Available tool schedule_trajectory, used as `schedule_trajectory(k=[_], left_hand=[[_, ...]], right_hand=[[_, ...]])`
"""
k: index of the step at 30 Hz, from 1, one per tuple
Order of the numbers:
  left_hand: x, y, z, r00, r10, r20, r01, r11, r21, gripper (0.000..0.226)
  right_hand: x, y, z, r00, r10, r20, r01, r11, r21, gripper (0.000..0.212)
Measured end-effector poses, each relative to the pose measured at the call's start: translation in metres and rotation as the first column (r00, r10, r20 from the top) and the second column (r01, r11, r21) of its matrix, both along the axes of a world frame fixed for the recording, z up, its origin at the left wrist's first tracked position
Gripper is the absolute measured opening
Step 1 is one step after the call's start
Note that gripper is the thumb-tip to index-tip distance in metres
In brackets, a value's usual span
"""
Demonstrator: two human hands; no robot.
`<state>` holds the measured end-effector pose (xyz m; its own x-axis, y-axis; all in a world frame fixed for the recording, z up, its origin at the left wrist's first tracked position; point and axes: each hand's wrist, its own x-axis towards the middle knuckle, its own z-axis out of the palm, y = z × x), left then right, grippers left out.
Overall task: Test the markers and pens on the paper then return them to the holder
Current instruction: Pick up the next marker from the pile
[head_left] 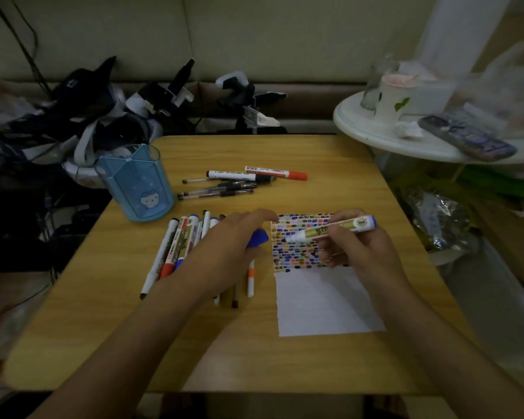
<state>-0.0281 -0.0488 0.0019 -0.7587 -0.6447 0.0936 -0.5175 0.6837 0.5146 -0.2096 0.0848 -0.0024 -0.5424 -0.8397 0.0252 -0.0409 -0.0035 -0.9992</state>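
Note:
My right hand [359, 246] grips an uncapped blue marker [333, 229], its tip pointing left just over the paper [327, 300]. The paper's upper part is filled with small coloured marks. My left hand [233, 240] holds the marker's blue cap [259, 237] at the paper's left edge and lies over a row of markers and pens [176, 249]. A second group of pens with a red-capped marker [248, 181] lies farther back. The blue holder [136, 184] stands at the table's back left.
The wooden table [224, 352] ends close to me. Dark gear and cables [103, 110] pile up behind the holder. A white round side table [430, 140] at the right carries a cup, a glass jar and a phone.

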Motion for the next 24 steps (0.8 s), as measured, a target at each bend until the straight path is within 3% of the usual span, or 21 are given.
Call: schedule_trajectory(k=[13,24], left_hand=[[0.001,0.003,0.001,0.996,-0.073,0.045,0.072,0.997,0.014,0.066],[0.004,0.008,0.0,0.977,-0.21,-0.031,0.209,0.977,-0.034,0.052]], right_hand=[[0.012,-0.001,0.003,0.998,0.06,-0.007,-0.059,0.998,0.035,0.006],[0.012,-0.003,0.003,0.996,0.088,0.0,-0.088,0.993,0.075,0.009]])
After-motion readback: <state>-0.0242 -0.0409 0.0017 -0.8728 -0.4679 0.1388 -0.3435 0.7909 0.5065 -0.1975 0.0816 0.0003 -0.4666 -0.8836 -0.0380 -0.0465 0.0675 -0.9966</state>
